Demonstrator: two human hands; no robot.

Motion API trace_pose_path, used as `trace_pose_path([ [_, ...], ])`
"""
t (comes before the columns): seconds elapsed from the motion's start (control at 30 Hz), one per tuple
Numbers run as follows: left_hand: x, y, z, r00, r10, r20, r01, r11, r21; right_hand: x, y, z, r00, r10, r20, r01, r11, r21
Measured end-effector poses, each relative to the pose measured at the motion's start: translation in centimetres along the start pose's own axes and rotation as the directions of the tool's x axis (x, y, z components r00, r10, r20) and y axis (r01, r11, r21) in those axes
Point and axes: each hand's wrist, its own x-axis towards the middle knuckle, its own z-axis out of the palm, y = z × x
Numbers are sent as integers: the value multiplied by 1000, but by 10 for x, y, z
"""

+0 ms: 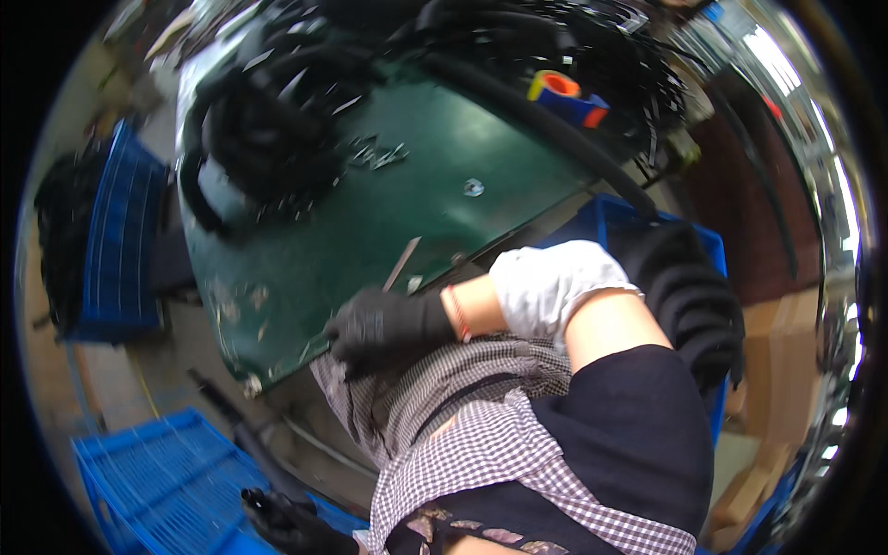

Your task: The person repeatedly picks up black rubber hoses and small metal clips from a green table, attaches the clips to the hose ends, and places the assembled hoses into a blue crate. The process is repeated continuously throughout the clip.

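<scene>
My right hand (375, 331), in a black glove, is in front of my apron at the near edge of the green table (444, 185). Its fingers are curled in, and whatever may be inside them is hidden. Just beyond it on the table lies a thin flat strip (402, 263). Low at the left, my left hand (289, 525), also black-gloved, is closed around a black foam tube (242, 427), which slants up and left over a blue crate. Motion blur softens both hands.
Black tubes (268, 139) are heaped on the table's far left, near small metal pieces (377, 153) and a tape roll (474, 188). A long black tube (546, 120) crosses the right side. Blue crates stand left (120, 231), lower left (166, 462) and right (710, 250), beside cardboard boxes (782, 370).
</scene>
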Motion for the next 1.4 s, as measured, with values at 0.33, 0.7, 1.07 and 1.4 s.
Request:
trace_pose_path([
  [0.33, 106, 82, -6, 955, 161, -248, -280, 761, -586, -45, -32, -40, 825, -269, -498, -48, 843, -535],
  [0.7, 111, 192, 100, 790, 481, 380, 277, 273, -921, -217, -112, -101, 720, 322, -616, -645, 637, -421],
  [1.07, 57, 189, 141, 452, 500, 739, 715, 293, -635, -551, -165, -121, -432, 251, -866, -648, -755, 104],
  [1.4, 75, 170, 147, 412, 353, 840, 753, 387, -532, -620, -121, -122, -739, 455, -496, -523, -852, -1],
])
